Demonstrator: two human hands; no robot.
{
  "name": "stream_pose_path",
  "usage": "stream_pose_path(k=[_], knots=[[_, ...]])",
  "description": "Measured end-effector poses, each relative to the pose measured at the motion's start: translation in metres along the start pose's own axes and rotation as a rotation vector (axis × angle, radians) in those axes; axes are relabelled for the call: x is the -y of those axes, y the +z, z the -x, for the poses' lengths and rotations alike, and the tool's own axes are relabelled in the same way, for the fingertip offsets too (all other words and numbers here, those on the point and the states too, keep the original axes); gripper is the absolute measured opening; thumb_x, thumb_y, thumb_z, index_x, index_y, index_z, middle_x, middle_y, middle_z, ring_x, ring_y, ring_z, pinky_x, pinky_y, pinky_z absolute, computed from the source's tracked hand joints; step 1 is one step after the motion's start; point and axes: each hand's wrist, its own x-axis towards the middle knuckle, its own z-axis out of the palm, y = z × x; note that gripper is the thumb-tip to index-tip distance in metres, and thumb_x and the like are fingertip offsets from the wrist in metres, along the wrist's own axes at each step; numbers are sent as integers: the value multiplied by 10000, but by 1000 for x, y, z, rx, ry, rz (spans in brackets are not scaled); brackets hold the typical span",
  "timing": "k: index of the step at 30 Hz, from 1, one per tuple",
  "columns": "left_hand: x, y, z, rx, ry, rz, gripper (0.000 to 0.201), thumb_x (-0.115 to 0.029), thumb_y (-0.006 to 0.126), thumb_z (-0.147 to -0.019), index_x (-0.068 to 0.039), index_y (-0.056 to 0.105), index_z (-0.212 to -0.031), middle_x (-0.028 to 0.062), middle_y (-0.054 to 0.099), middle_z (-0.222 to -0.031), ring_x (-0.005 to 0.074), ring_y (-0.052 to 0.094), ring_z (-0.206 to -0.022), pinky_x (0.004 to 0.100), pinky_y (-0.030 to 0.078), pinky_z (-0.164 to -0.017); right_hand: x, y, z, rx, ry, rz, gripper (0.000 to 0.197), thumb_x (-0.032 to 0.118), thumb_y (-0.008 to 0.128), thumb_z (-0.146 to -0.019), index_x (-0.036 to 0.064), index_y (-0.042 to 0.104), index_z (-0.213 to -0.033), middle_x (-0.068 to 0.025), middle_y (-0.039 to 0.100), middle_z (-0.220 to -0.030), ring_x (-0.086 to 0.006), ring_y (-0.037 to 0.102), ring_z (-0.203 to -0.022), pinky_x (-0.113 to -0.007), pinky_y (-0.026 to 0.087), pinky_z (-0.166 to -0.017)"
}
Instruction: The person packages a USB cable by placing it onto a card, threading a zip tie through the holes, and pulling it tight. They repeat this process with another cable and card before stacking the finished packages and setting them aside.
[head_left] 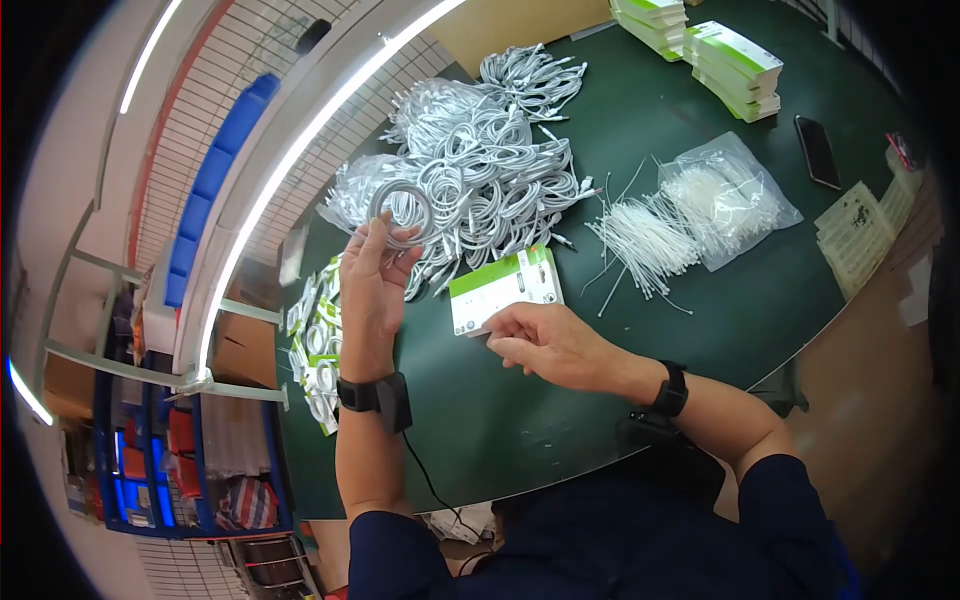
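Between the left edge and the middle of the green bench, your left hand holds up a coiled cable, thumb and fingers pinching the near side of its ring. Because that grip takes only one part of the loop, the far turns could spring loose if your fingers slacken; you cannot tell from here whether a tie binds it. The ring hangs just in front of the cable pile toward the bench's far-left corner, so a dip of the wrist might hook a stray plug or mix the coil back among the others. At the middle of the bench, your right hand is curled over the near edge of a green-and-white card stack; whether its fingertips pinch a card or merely rest there cannot be told. A sideways push could fan the stack, and a careless pick could lift two cards together. Toward the right edge, loose white cable ties spill from their bag, and a sweeping sleeve might scatter them. Watch the black wire hanging from your left wrist, too: it could snag at the bench's near edge and jerk your grip.
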Motion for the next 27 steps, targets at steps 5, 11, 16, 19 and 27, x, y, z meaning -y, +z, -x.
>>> stream_pose_path(k=[5,11,16,19,27], knots=[[46,31,68,89,-25,268,290,-236,568,-1074,4,577,-1237,70,685,-924,211,708,-979,311,622,-800,6,6,-14,-149,-102,46,413,315,520,-1089,-33,576,-1304,-27,670,-999,-101,639,-911,-270,531,-714],[78,23,72,154,-157,423,395,-311,414,-1121,27,576,-1243,53,642,-855,204,692,-933,341,612,-786,-3,-5,-39,-309,-142,98,437,351,464,-1112,-30,593,-1284,-19,667,-981,-65,595,-780,-234,490,-643],[96,2,54,138,-274,335,445,-339,344,-1134,21,570,-1266,41,619,-796,173,657,-828,340,561,-755,-13,-13,-46,-239,73,-73,433,344,471,-1115,-28,593,-1301,-4,652,-965,-46,487,-625,-215,414,-551],[99,-14,44,99,-369,486,430,-312,357,-1131,29,560,-1295,36,606,-776,157,628,-770,320,531,-752,-19,-10,-50,-180,158,-246,437,340,473,-1114,-31,587,-1316,7,637,-958,-44,439,-582,-214,383,-521],[102,-49,57,356,-481,661,452,-299,482,-1073,28,526,-1382,5,572,-776,84,555,-680,282,507,-722,-17,-8,-43,30,343,-278,392,333,462,-1115,-14,607,-1225,12,615,-942,-45,408,-548,-218,371,-493]])
